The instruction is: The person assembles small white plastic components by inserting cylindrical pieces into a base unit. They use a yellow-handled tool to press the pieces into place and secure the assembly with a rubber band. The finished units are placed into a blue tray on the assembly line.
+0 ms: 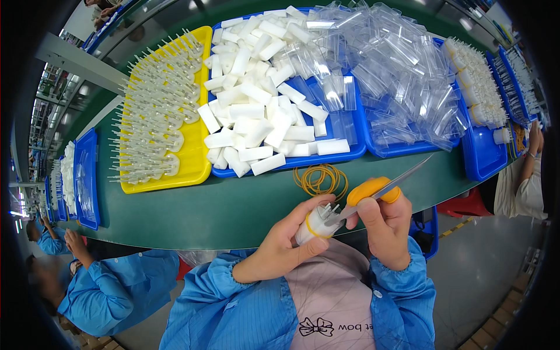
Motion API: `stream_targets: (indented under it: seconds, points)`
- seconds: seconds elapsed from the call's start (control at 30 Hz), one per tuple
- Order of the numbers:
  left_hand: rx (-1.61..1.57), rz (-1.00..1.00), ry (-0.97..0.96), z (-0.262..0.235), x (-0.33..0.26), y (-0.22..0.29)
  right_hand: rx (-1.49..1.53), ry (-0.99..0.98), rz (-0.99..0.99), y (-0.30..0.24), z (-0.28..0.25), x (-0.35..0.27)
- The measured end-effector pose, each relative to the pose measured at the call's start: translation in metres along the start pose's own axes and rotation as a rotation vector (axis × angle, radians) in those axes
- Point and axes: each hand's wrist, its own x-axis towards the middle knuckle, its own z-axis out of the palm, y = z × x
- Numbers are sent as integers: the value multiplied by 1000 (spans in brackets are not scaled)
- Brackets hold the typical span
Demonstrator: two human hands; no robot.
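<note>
left hand (280,248) grips banded white bundle (315,224) at chest | right hand (382,224) clasps orange-handled tool (373,191), tip among the prongs — a slip could jab the fingers or snap the band | rubber bands (321,178) on table (233,204) | blue tray (344,153) beyond

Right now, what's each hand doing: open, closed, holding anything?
Left hand: closed on a white bundle bound with a yellow rubber band.
Right hand: closed on yellow-handled scissors, tips at the bundle's top.
</note>
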Motion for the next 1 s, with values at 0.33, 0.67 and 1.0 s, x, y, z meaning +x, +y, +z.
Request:
stream_targets:
  seconds: [0.33, 0.67, 1.0]
  points:
    - [18, -58, -4, -2, -3, 2, -233, -65, -138, 2, -1, -3]
    - [-46, -78, -60, -2, -3, 3, -51, -41, 45, -2, -7, -2]
    - [-187, -195, -103, -3, -2, 8, 18, 18, -33, 3, -10, -4]
